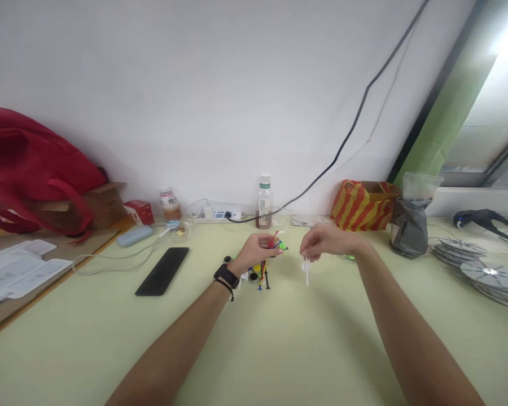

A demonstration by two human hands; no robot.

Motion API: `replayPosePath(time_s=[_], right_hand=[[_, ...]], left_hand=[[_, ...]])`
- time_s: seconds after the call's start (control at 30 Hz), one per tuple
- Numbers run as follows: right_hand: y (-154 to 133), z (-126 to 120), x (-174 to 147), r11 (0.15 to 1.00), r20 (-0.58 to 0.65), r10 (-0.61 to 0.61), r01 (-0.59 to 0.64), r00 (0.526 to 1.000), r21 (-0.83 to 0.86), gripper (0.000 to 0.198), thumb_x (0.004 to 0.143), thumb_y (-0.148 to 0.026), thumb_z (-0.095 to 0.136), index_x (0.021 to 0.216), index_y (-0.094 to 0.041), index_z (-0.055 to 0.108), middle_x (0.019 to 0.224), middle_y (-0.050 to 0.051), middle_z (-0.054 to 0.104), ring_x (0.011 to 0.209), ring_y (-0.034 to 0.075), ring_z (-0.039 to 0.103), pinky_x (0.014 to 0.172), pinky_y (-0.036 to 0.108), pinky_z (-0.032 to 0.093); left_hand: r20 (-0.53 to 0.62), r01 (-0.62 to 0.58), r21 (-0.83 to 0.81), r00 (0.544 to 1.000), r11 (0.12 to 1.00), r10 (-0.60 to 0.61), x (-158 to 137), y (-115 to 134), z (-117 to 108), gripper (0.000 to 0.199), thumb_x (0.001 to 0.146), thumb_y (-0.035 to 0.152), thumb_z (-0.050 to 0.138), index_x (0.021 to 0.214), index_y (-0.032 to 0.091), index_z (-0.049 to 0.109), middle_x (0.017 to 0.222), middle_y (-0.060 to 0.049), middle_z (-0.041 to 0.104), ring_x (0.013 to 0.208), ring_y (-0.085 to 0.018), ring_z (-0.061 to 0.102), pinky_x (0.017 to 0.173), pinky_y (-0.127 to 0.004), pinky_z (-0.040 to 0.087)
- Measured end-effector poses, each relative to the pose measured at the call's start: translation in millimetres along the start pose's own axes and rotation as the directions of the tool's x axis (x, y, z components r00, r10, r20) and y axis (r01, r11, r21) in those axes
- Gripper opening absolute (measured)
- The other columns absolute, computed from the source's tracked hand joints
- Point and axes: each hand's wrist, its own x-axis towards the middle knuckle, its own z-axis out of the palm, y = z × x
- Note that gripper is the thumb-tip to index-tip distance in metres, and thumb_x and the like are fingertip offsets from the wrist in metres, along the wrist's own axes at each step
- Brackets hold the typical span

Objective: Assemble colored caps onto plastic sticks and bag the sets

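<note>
My left hand (256,251), with a black watch (227,275) at its wrist, is closed around several small coloured plastic pieces (275,242), red, blue and green, whose exact kind I cannot make out. Below and beside it lies a pile of small plastic parts (262,269) in yellow, black, red and blue, along with round dark-centred discs (253,277). To the right, my right hand (325,241) pinches a thin white plastic piece (307,273) that hangs down from the fingertips, above the table.
A black phone (162,272) lies left on the pale green table (254,349). At the back stand a brown-liquid bottle (264,203) and a second bottle (169,204). A striped bag (359,206), grey bag (410,228) and stacked discs (493,279) sit right; a red backpack (34,158) sits left.
</note>
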Motion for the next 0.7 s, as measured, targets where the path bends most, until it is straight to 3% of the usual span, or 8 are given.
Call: replayPosePath(time_s=[0.07,0.1,0.23,0.3,0.37,0.43,0.6,0.7], right_hand=[[-12.5,-7.3,-11.8,0.991,-0.228,-0.111,0.126,0.967,0.051,0.031,0.076,-0.046,0.079,0.087,-0.017,0.081,0.079,0.007,0.078,0.072,0.018,0.072,0.07,0.03,0.059],[-18.8,-8.6,-15.7,0.981,-0.37,-0.154,0.187,0.916,0.054,0.033,0.076,-0.048,0.08,0.088,-0.017,0.082,0.076,0.007,0.077,0.071,0.019,0.071,0.069,0.03,0.059],[-39.6,-1.2,-17.5,0.922,-0.813,-0.236,0.388,0.532,-0.014,0.037,0.079,-0.049,0.08,0.095,-0.017,0.082,0.076,0.008,0.076,0.063,0.019,0.068,0.062,0.032,0.057],[-46.3,6.7,-13.1,0.924,-0.874,-0.225,0.379,0.43,-0.052,0.039,0.081,-0.051,0.077,0.098,-0.017,0.082,0.071,0.007,0.075,0.055,0.019,0.065,0.054,0.032,0.055],[-50.6,14.8,-7.5,0.951,-0.873,-0.216,0.298,0.438,-0.086,0.04,0.082,-0.053,0.075,0.096,-0.016,0.082,0.062,0.006,0.071,0.048,0.018,0.061,0.047,0.031,0.049],[-53.3,22.3,-1.3,0.97,-0.846,-0.211,0.215,0.491,-0.117,0.04,0.083,-0.053,0.073,0.095,-0.016,0.082,0.062,0.006,0.072,0.043,0.016,0.057,0.044,0.03,0.045],[-59.5,39.4,15.3,0.985,-0.785,-0.163,0.14,0.598,-0.097,0.034,0.085,-0.048,0.068,0.093,-0.017,0.08,0.089,0.01,0.079,0.051,0.016,0.061,0.046,0.028,0.044],[-62.7,45.1,19.2,0.99,-0.681,-0.139,0.087,0.719,-0.11,0.033,0.09,-0.045,0.061,0.084,-0.016,0.078,0.08,0.007,0.077,0.053,0.016,0.06,0.048,0.027,0.043]], left_hand=[[0.026,-0.022,0.03,0.999,0.999,0.021,0.4,-1.8,-0.2,0.046,0.063,0.04,0.093,0.096,0.013,0.076,0.093,-0.008,0.075,0.085,-0.02,0.07,0.079,-0.033,0.056],[0.038,-0.03,0.037,0.999,0.999,0.029,0.4,-2.7,0.2,0.045,0.064,0.04,0.093,0.097,0.013,0.076,0.092,-0.008,0.074,0.085,-0.02,0.07,0.079,-0.033,0.056],[0.056,-0.062,0.074,0.997,0.995,0.058,-1.3,-3.6,5.5,0.046,0.066,0.041,0.091,0.098,0.014,0.075,0.09,-0.005,0.072,0.084,-0.02,0.07,0.079,-0.032,0.055],[0.06,-0.085,0.09,0.995,0.992,0.08,-2.8,-2.1,9.9,0.047,0.067,0.043,0.09,0.1,0.014,0.075,0.089,-0.005,0.071,0.082,-0.02,0.069,0.076,-0.032,0.055],[0.057,-0.104,0.098,0.993,0.99,0.098,-4.2,0.1,14.3,0.048,0.069,0.044,0.089,0.102,0.014,0.075,0.088,-0.004,0.071,0.081,-0.02,0.068,0.074,-0.031,0.054],[0.04,-0.122,0.098,0.992,0.988,0.118,-5.1,1.9,18.2,0.047,0.07,0.045,0.088,0.103,0.014,0.074,0.089,-0.005,0.071,0.082,-0.02,0.068,0.074,-0.031,0.054],[-0.025,-0.171,0.085,0.985,0.982,0.173,-6.1,4.3,24.6,0.042,0.07,0.046,0.087,0.091,0.014,0.071,0.083,-0.004,0.069,0.076,-0.018,0.063,0.07,-0.03,0.051],[-0.036,-0.177,0.124,0.982,0.976,0.183,-7.5,8.0,25.3,0.039,0.069,0.048,0.086,0.08,0.016,0.068,0.071,0.0,0.062,0.068,-0.016,0.058,0.063,-0.028,0.046]])
